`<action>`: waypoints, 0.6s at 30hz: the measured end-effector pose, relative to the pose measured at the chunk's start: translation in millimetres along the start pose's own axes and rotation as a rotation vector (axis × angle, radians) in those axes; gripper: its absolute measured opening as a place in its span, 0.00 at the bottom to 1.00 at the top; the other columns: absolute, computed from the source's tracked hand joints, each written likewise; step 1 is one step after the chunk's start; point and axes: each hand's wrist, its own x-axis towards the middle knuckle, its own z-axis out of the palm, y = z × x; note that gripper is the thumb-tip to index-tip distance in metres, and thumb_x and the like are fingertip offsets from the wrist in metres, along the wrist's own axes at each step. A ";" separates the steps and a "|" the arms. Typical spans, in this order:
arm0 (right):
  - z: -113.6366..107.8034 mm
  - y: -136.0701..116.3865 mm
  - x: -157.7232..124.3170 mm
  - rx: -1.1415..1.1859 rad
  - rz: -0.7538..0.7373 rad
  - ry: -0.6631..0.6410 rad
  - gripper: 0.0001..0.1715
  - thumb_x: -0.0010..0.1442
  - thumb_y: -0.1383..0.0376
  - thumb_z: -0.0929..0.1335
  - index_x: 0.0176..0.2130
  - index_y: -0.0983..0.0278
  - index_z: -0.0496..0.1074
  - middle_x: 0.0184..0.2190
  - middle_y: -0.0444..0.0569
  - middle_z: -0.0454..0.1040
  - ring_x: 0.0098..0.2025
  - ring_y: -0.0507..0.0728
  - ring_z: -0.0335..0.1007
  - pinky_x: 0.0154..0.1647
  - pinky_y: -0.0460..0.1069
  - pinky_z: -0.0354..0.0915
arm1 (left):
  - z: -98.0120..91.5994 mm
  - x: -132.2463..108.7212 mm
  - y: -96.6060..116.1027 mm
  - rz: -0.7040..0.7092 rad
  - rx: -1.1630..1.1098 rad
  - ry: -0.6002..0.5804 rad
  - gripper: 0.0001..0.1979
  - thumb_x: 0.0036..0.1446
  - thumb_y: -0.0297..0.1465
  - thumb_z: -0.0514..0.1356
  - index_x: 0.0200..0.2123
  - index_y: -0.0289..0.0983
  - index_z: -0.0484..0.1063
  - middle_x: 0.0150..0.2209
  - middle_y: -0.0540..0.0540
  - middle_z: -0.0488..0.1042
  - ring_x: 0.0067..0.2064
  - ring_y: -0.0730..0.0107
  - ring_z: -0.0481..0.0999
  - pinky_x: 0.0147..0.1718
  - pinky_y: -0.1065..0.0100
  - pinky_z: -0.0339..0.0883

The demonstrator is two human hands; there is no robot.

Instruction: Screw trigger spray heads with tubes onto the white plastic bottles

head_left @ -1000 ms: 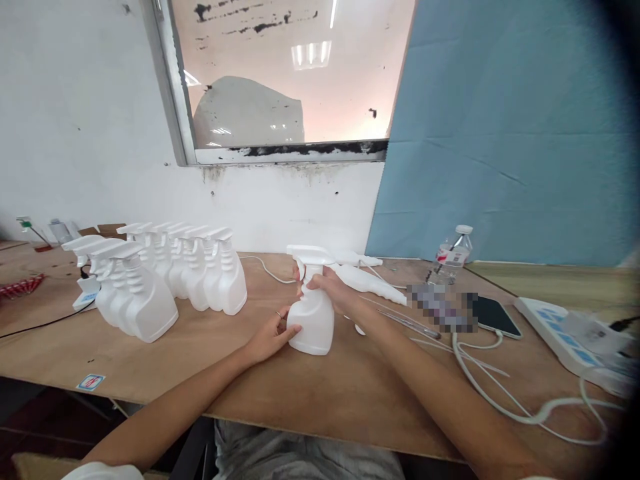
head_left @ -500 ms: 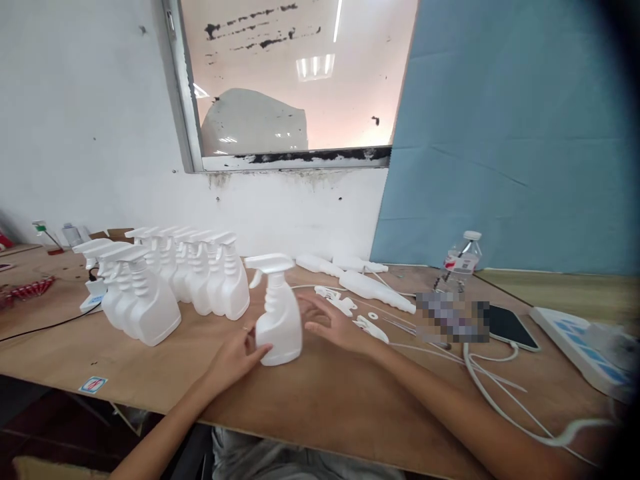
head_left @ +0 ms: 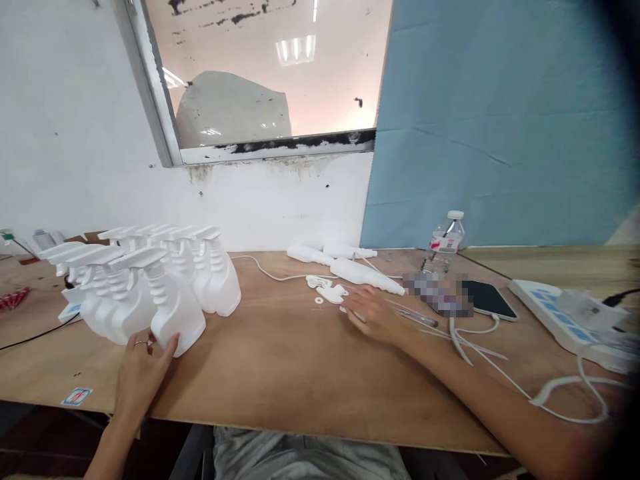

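Note:
My left hand (head_left: 143,370) is wrapped round the base of a white spray bottle (head_left: 173,303) that stands at the front right of a group of several white spray bottles (head_left: 115,280). My right hand (head_left: 373,313) lies flat on the wooden table (head_left: 280,360), fingers stretched toward small white trigger parts (head_left: 327,291) and a thin white dip tube. It holds nothing. Behind those parts lie white empty bottle bodies (head_left: 350,265) on their sides.
A clear water bottle (head_left: 444,243) stands at the back right. A phone (head_left: 487,300), a white power strip (head_left: 565,320) and looping white cables (head_left: 505,373) occupy the right side. A wall with a window rises behind the table.
My left hand slid the spray bottle leftward from the table's middle to the front of the bottle group. My right hand let go of it and moved right to the small parts.

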 end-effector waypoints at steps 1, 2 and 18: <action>-0.8 6.7 -1.5 -0.003 0.040 0.014 0.15 0.64 0.68 0.59 0.36 0.65 0.74 0.32 0.55 0.75 0.38 0.61 0.67 0.42 0.56 0.56 | 0.9 -1.2 0.3 -0.009 0.011 0.003 0.22 0.54 0.51 0.51 0.35 0.37 0.63 0.37 0.42 0.68 0.35 0.56 0.70 0.34 0.62 0.62; -1.0 13.5 -3.5 -0.001 0.080 0.024 0.15 0.64 0.68 0.59 0.37 0.65 0.75 0.32 0.55 0.76 0.38 0.61 0.68 0.42 0.55 0.56 | 1.7 -2.2 0.6 -0.019 0.017 0.001 0.22 0.54 0.51 0.51 0.35 0.37 0.63 0.37 0.42 0.68 0.35 0.56 0.70 0.34 0.62 0.62; -18.3 32.0 -19.4 0.440 0.273 -0.290 0.18 0.54 0.55 0.71 0.44 0.57 0.77 0.50 0.52 0.73 0.52 0.65 0.67 0.52 0.57 0.61 | 17.8 -36.2 37.2 0.599 -0.214 0.464 0.16 0.54 0.32 0.62 0.44 0.36 0.62 0.34 0.42 0.69 0.37 0.58 0.72 0.34 0.62 0.69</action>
